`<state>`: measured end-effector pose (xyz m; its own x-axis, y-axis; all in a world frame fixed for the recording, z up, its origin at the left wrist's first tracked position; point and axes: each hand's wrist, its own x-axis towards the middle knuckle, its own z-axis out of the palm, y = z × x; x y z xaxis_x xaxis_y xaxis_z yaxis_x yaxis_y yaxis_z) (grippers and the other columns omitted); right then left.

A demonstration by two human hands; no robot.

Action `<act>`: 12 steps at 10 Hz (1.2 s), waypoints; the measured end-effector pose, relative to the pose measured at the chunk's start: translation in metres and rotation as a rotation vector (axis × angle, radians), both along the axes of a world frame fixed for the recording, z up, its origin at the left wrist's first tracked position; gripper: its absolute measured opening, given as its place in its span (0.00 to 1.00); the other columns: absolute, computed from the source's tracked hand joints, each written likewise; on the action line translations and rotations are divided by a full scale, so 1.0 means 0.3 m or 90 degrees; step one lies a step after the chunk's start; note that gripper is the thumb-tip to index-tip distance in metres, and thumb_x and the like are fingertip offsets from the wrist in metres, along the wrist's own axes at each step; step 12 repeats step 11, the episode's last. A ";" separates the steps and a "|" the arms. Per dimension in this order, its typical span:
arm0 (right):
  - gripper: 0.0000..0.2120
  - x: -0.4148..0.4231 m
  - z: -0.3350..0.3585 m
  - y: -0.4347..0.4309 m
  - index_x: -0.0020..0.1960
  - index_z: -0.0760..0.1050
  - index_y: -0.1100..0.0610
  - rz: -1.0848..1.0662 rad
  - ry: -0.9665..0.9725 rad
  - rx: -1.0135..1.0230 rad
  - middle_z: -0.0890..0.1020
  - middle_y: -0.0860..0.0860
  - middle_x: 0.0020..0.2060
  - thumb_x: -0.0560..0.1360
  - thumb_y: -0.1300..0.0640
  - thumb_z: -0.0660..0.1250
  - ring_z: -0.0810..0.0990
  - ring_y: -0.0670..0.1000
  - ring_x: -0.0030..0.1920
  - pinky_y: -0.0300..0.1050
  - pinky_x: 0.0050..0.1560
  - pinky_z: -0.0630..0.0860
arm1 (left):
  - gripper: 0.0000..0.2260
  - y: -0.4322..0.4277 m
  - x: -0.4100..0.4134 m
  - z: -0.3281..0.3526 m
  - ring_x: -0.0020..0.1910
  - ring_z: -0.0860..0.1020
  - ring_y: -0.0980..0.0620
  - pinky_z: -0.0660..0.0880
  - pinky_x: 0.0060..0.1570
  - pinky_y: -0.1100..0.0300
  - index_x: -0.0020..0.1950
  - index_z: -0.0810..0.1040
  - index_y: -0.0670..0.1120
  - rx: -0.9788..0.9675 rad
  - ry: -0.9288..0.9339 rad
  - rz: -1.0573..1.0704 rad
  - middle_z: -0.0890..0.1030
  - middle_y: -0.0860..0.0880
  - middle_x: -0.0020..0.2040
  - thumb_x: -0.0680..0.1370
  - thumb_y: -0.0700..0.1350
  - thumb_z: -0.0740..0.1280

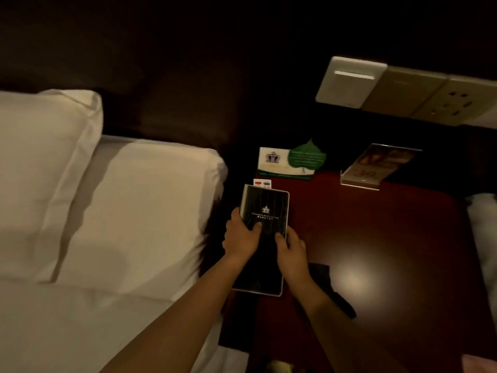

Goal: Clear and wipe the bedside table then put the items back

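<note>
A black hotel folder (265,208) with a crown logo lies along the left edge of the dark red bedside table (376,238). My left hand (240,235) grips the folder's left side, thumb on the cover. My right hand (291,251) holds its lower right part. A small white card with an orange and a grey mark (262,183) peeks out from behind the folder's top. Further back stand a white tent card (271,164) with a green leaf-shaped card (306,156) leaning on it, and a clear acrylic leaflet stand (376,168).
A dark flat object (333,289) lies on the table under my right forearm. The bed with white sheets (134,211) and a pillow (40,170) is close on the left. A switch and socket panel (390,90) sits on the wall behind. Another bed's edge (484,224) shows at the right.
</note>
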<state>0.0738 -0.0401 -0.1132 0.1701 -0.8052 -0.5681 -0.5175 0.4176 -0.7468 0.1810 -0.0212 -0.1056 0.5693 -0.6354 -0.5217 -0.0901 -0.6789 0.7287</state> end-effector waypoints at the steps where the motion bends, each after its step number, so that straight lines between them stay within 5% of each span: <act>1: 0.19 -0.052 -0.033 -0.072 0.70 0.65 0.52 -0.019 0.011 0.012 0.70 0.60 0.64 0.79 0.53 0.56 0.69 0.59 0.65 0.56 0.65 0.70 | 0.28 -0.087 -0.055 -0.032 0.64 0.73 0.41 0.72 0.63 0.44 0.73 0.59 0.45 0.024 0.000 -0.018 0.72 0.40 0.66 0.76 0.46 0.66; 7: 0.25 -0.096 -0.031 -0.206 0.74 0.56 0.56 0.063 0.018 0.038 0.63 0.60 0.70 0.79 0.52 0.56 0.63 0.58 0.70 0.53 0.69 0.65 | 0.26 -0.174 -0.113 -0.056 0.67 0.68 0.38 0.68 0.65 0.44 0.72 0.61 0.38 0.152 -0.137 -0.006 0.69 0.36 0.67 0.77 0.45 0.64; 9: 0.15 -0.193 0.289 -0.266 0.65 0.69 0.56 -0.056 -0.120 -0.070 0.76 0.55 0.61 0.79 0.56 0.58 0.74 0.44 0.52 0.34 0.55 0.69 | 0.30 -0.168 -0.098 0.070 0.71 0.64 0.38 0.64 0.68 0.48 0.75 0.54 0.40 0.175 -0.110 -0.024 0.64 0.36 0.72 0.78 0.47 0.63; 10: 0.10 -0.292 0.569 -0.329 0.55 0.75 0.45 -0.124 -0.208 -0.165 0.80 0.48 0.56 0.78 0.56 0.59 0.76 0.48 0.59 0.50 0.64 0.71 | 0.28 -0.220 -0.052 0.212 0.71 0.65 0.38 0.64 0.68 0.50 0.74 0.58 0.39 0.081 -0.149 -0.027 0.66 0.36 0.71 0.77 0.45 0.64; 11: 0.07 -0.413 0.913 -0.365 0.48 0.79 0.40 -0.157 -0.282 -0.296 0.85 0.42 0.48 0.75 0.50 0.63 0.82 0.40 0.49 0.46 0.53 0.80 | 0.25 -0.277 -0.010 0.404 0.67 0.68 0.40 0.66 0.65 0.54 0.72 0.63 0.39 -0.042 -0.188 -0.009 0.70 0.37 0.68 0.77 0.42 0.65; 12: 0.07 -0.413 0.913 -0.365 0.48 0.79 0.40 -0.157 -0.282 -0.296 0.85 0.42 0.48 0.75 0.50 0.63 0.82 0.40 0.49 0.46 0.53 0.80 | 0.25 -0.277 -0.010 0.404 0.67 0.68 0.40 0.66 0.65 0.54 0.72 0.63 0.39 -0.042 -0.188 -0.009 0.70 0.37 0.68 0.77 0.42 0.65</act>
